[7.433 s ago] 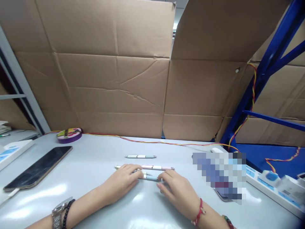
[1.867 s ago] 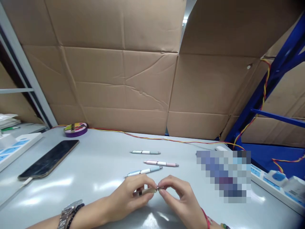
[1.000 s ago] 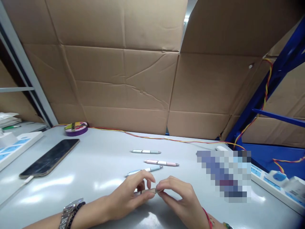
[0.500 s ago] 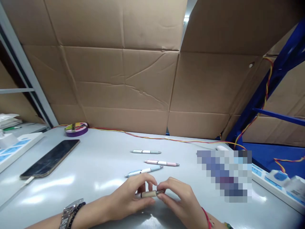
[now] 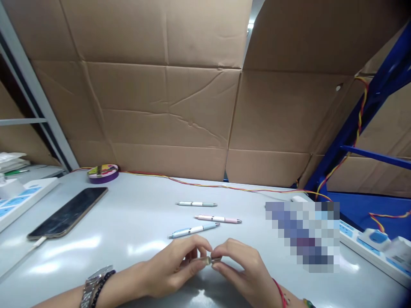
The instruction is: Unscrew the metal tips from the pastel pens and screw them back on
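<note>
Just above the grey table [image 5: 128, 222], my left hand [image 5: 175, 267] and my right hand [image 5: 242, 267] meet fingertip to fingertip on a beige pen [image 5: 205, 260]. The left fingers pinch the pen's barrel, and the right fingers pinch its metal tip end. Most of the pen is hidden inside my fingers. Three more pens lie beyond my hands: a blue pen [image 5: 193, 230] nearest, a pink pen [image 5: 217, 219] behind it, and a grey-green pen [image 5: 196, 204] farthest.
A black phone [image 5: 68, 212] on a cable lies at the left, with a purple tape roll [image 5: 102, 172] behind it. White power strips sit at the left edge [image 5: 19, 196] and right edge [image 5: 369, 248]. A red-yellow wire [image 5: 205, 186] runs along the cardboard wall [image 5: 167, 107].
Early on both hands rested on the pens lying on the table. Since then they have lifted the beige pen and keep turning and shifting it between the fingertips; the other pens have not moved lately.
</note>
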The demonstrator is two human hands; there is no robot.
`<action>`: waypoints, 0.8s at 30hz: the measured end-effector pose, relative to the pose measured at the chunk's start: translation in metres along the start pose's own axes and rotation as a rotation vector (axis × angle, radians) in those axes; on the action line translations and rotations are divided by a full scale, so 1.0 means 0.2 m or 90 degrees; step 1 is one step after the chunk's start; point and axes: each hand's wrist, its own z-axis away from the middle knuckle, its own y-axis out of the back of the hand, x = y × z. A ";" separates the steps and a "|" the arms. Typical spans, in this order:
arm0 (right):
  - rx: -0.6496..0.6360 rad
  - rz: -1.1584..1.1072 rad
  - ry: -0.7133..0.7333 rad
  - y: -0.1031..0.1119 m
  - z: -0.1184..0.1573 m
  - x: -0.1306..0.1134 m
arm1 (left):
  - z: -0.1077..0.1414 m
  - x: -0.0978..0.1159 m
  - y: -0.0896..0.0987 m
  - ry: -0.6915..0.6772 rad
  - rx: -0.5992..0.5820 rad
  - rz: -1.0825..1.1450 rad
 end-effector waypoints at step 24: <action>-0.039 0.003 -0.036 -0.02 0.02 0.03 | -0.02 -0.01 -0.01 0.067 0.053 0.018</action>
